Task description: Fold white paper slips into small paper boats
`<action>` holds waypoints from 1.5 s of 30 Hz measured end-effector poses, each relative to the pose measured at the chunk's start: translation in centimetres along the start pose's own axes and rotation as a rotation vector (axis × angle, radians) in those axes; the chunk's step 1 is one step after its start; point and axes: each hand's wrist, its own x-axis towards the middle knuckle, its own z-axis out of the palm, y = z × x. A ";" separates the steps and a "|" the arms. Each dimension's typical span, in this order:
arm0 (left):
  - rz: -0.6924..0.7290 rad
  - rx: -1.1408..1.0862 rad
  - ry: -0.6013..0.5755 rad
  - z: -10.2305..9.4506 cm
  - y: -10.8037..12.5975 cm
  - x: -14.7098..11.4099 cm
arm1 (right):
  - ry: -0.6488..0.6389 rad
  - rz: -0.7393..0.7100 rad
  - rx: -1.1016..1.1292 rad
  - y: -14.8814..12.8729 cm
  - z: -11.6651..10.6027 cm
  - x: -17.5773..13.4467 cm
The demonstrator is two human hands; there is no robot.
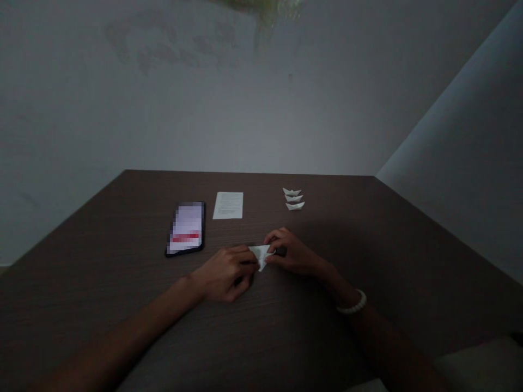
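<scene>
Two bare hands working a small piece of folded white paper (pixel 260 256) above a dark, wood-grained tabletop (pixel 122 239), seen from the wearer's head. The paper lies between the hands, near the middle of the view, and tapers to a point directed toward the wearer. The left hand (pixel 229 270) has its fingers curled and closed on the paper's left side. The right hand (pixel 293 252) grips the right side, its thumb and fingers drawn narrow about the edge; a pale beaded bracelet (pixel 353 305) encircles the right wrist. Beyond the right hand, three small white paper boats (pixel 294 199) stand in a close row, one behind another. Left of these lies a stack of printed white paper (pixel 229 206), its text too small to read. Nearer the wearer and farther left rests a dark-framed phone (pixel 186 228), screen upward, its lit display pixelated with a red band low across it. A pale wall (pixel 261 120), stained in its upper part, rises behind the tabletop's far edge.
</scene>
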 end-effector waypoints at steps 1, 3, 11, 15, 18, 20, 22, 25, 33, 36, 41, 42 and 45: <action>0.001 0.016 -0.013 -0.1 0.0 0.0 | 0.010 0.005 -0.003 0.0 0.1 0.0; 0.000 0.054 -0.042 -0.2 0.1 0.1 | 0.031 0.020 -0.021 -0.1 0.3 0.0; 0.010 0.067 -0.042 0.0 0.0 0.2 | 0.080 0.061 -0.097 -0.3 0.8 0.0; 0.015 0.018 0.017 0.2 0.0 0.2 | 0.104 0.063 -0.105 -0.3 1.0 -0.1; 0.021 0.002 0.038 0.1 0.0 0.4 | 0.109 0.073 -0.109 -0.4 1.0 -0.1; 0.029 0.003 0.033 0.1 0.0 0.4 | 0.106 0.080 -0.115 -0.4 1.0 0.0; 0.033 0.016 0.015 0.1 0.0 0.4 | 0.102 0.084 -0.123 -0.4 1.1 0.0; 0.016 0.054 -0.025 0.2 -0.1 0.3 | 0.104 0.088 -0.126 -0.2 1.2 -0.1; 0.045 0.156 -0.077 0.0 0.0 0.6 | 0.125 0.086 -0.138 -0.1 1.4 -0.1; 0.031 0.161 -0.085 -0.1 0.1 0.6 | 0.133 0.093 -0.139 -0.2 1.5 0.0; 0.019 0.141 -0.076 0.0 0.1 0.5 | 0.125 0.097 -0.142 -0.3 1.4 0.0; 0.018 0.141 -0.076 0.0 0.1 0.5 | 0.127 0.103 -0.143 -0.3 1.4 0.0; 0.016 0.146 -0.064 0.0 0.1 0.5 | 0.127 0.112 -0.142 -0.3 1.4 0.1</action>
